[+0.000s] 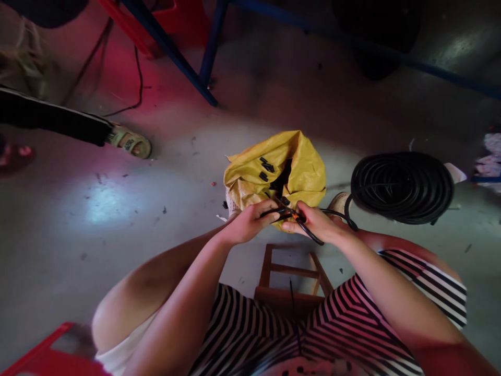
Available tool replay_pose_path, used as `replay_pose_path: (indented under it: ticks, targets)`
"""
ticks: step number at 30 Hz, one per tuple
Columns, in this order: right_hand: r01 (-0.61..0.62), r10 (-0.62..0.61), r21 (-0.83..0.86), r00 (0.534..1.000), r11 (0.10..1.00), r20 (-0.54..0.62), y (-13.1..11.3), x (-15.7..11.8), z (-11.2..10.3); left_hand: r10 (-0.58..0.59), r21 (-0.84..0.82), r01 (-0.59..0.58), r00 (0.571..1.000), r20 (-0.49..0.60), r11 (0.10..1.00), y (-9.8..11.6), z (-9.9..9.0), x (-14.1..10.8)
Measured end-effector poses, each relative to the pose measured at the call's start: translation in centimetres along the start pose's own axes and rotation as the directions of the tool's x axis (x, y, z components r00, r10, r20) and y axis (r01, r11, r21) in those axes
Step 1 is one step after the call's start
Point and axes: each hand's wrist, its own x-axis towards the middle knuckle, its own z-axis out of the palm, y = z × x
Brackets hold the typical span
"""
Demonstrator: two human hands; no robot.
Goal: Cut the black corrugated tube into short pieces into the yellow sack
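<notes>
Here, left hand [250, 222] and right hand [315, 222] pinch black tubing [313, 235] over the yellow sack [309, 172]; blade slip could nick fingers.

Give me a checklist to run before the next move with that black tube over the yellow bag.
1. Left hand grips the black tube: ok.
2. Right hand grips the tube beside the small orange tool: ok.
3. Yellow bag open under the hands, black cut pieces on it: ok.
4. Tube runs freely to the black coil: cannot tell.
5. Tool's edge clear of fingers: cannot tell.
6. Another person's foot well away: ok.
</notes>
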Motion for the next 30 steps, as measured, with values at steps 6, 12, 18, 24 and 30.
replay_pose_path:
  ticks: [6,12,18,24,30]
  targets:
    - [-0.031,0.028,-0.122,0.999,0.992,-0.028,-0.8,0.0,-0.4,-0.027,0.077,0.028,0.999,-0.021,0.997,0.0,0.1,-0.1]
    - [-0.047,0.044,-0.146,0.999,0.988,-0.028,-1.1,0.0,-0.7,-0.074,0.084,0.077,0.996,-0.045,0.993,0.1,0.0,-0.2]
    - [-0.024,0.041,-0.192,0.996,0.981,0.084,-2.0,-0.6,-2.0,-0.045,0.108,0.046,0.999,-0.016,0.993,0.0,0.0,-0.3]
    - [-0.026,0.052,-0.247,0.993,0.969,0.102,-2.3,-0.9,-2.3,-0.045,0.117,0.050,0.998,-0.049,0.992,-0.1,0.3,-0.4]
    - [-0.022,0.020,-0.235,1.000,0.972,-0.009,-1.6,-0.4,-1.7,-0.035,0.113,0.046,0.995,-0.096,0.993,-0.4,0.5,-0.4]
